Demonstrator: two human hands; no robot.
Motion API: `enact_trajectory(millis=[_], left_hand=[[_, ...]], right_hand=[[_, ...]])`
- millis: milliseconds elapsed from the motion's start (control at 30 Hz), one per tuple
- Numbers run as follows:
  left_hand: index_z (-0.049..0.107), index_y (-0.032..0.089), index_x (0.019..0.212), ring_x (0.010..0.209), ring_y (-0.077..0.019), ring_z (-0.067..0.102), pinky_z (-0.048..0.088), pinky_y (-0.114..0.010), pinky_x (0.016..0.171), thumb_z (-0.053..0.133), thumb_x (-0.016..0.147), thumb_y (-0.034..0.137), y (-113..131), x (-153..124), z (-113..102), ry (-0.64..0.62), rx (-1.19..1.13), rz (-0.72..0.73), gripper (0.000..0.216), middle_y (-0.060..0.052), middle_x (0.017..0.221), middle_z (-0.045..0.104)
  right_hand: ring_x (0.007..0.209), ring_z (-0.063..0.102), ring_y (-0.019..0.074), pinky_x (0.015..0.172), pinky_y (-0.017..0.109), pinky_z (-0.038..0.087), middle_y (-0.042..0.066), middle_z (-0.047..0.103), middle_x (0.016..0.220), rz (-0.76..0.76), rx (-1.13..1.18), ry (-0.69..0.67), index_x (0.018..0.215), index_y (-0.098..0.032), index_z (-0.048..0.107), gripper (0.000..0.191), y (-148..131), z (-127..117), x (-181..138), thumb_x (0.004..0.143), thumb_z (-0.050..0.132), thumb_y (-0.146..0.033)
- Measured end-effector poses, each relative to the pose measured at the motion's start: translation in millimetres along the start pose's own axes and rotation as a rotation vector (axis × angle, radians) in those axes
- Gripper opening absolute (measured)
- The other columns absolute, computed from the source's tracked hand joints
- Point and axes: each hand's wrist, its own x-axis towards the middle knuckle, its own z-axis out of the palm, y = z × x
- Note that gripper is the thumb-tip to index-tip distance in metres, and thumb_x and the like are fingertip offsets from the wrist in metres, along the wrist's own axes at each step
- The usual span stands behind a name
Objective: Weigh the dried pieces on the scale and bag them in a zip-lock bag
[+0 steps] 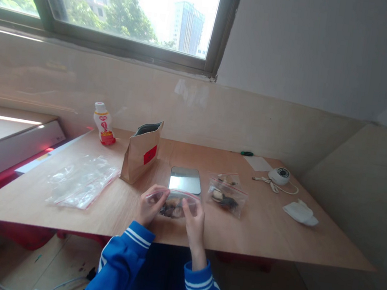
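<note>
Both hands are at the near edge of the worktop (274,233), pinching one small clear zip bag (175,206) between them. The left hand (150,204) grips the bag's left end with fingers curled over its top strip, and the right hand (194,219) grips the right end the same way. The bag sits just above the worktop surface, directly in front of a flat metal-topped scale (185,180).

The bag looks light and limp — thin film that will sag and crinkle, and is probably a little slippery. The dark, lumpy pieces inside would shift toward the low end if it tilts. The stiffest part is likely the pink-edged zip strip along the top, so that strip, near its two ends, is the sensible place to hold; squeezing the belly would press on the contents, which may be brittle.

Counted: one bag in the hands; one more filled zip bag (226,196) lying just right of the scale; a loose heap of empty clear bags (81,181) to the left — how many I cannot tell. There is one brown paper pouch (141,152) standing open with a red label, one small drink bottle (103,124) behind it, and one scale. At the far right lie one green pen (246,153), one paper slip (257,163), one round white device with its cord (279,175), and one white folded cloth-like item (300,213).
</note>
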Motion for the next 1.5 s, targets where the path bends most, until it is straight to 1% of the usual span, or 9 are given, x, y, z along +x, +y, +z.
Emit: enact_trajectory(millis=[167,433,733,867,1000,1100,1200,1367,1500], left_hand=[[0.062,0.017,0.074,0.056,-0.0117,0.058,0.045,-0.022,0.051,0.057,0.084,0.040,-1,-3,-2,0.030,-0.018,-0.069,0.026,0.000,0.065,0.060],[0.055,0.020,0.069,0.038,-0.0085,0.042,0.035,-0.020,0.040,0.047,0.089,0.048,-3,-3,-1,0.109,-0.064,-0.178,0.036,0.006,0.044,0.042],[0.054,0.021,0.066,0.038,-0.0092,0.036,0.031,-0.022,0.042,0.046,0.090,0.045,-9,-3,-1,0.104,-0.009,-0.158,0.035,0.006,0.043,0.038],[0.055,0.021,0.065,0.039,-0.0094,0.037,0.031,-0.022,0.042,0.047,0.089,0.042,-7,-3,-1,0.035,0.066,-0.129,0.034,0.006,0.044,0.040],[0.054,0.021,0.063,0.040,-0.0097,0.039,0.032,-0.022,0.043,0.047,0.089,0.041,-7,-3,-2,0.035,0.076,-0.118,0.034,0.005,0.045,0.041],[0.055,0.021,0.064,0.042,-0.0102,0.042,0.034,-0.022,0.045,0.046,0.089,0.041,-10,-4,-2,0.050,0.081,-0.135,0.034,0.005,0.047,0.043],[0.057,0.020,0.081,0.047,-0.0113,0.047,0.038,-0.022,0.049,0.043,0.090,0.040,-14,-2,-1,0.113,0.088,-0.170,0.025,0.004,0.054,0.048],[0.050,0.018,0.107,0.067,-0.0144,0.058,0.045,-0.027,0.061,0.047,0.088,0.032,-14,4,0,0.407,0.190,-0.183,0.024,-0.004,0.084,0.058],[0.043,0.015,0.119,0.085,-0.0182,0.056,0.049,-0.034,0.073,0.053,0.084,0.030,-19,8,-2,0.543,0.282,-0.079,0.040,-0.011,0.106,0.051]], right_hand=[[0.089,0.067,0.0240,0.082,0.036,0.052,0.009,0.073,0.093,0.027,-0.026,-0.002,0.092,-0.015,0.071,0.036,4,-14,4,0.077,0.066,-0.048],[0.078,0.066,0.0219,0.074,0.033,0.052,0.006,0.072,0.081,0.004,-0.059,0.136,0.087,-0.015,0.071,0.035,-7,-27,6,0.075,0.068,-0.048],[0.078,0.066,0.0242,0.073,0.035,0.053,0.010,0.071,0.083,-0.022,-0.124,0.530,0.090,-0.011,0.069,0.052,-20,-130,38,0.065,0.071,-0.057],[0.091,0.063,0.0332,0.080,0.046,0.050,0.020,0.068,0.095,-0.095,-0.463,0.522,0.101,-0.007,0.064,0.069,-8,-145,60,0.068,0.060,-0.067],[0.125,0.040,0.0423,0.097,0.059,0.034,0.031,0.045,0.132,-0.369,-0.945,0.690,0.136,-0.002,0.039,0.081,5,-124,54,0.080,0.051,-0.059],[0.131,0.033,0.0404,0.098,0.058,0.033,0.027,0.034,0.142,-0.474,-1.059,0.558,0.143,-0.010,0.029,0.073,19,-109,37,0.085,0.045,-0.052],[0.134,0.029,0.0405,0.102,0.059,0.030,0.024,0.027,0.147,-0.379,-1.152,0.322,0.143,-0.012,0.030,0.068,36,-105,33,0.087,0.041,-0.050],[0.140,0.020,0.0382,0.109,0.057,0.021,0.023,0.021,0.153,-0.130,-1.300,0.037,0.145,-0.009,0.027,0.070,39,-112,72,0.086,0.041,-0.045],[0.142,0.015,0.0376,0.110,0.060,0.015,0.020,0.016,0.155,-0.019,-1.325,-0.074,0.147,-0.010,0.024,0.073,18,-113,101,0.086,0.044,-0.043]])
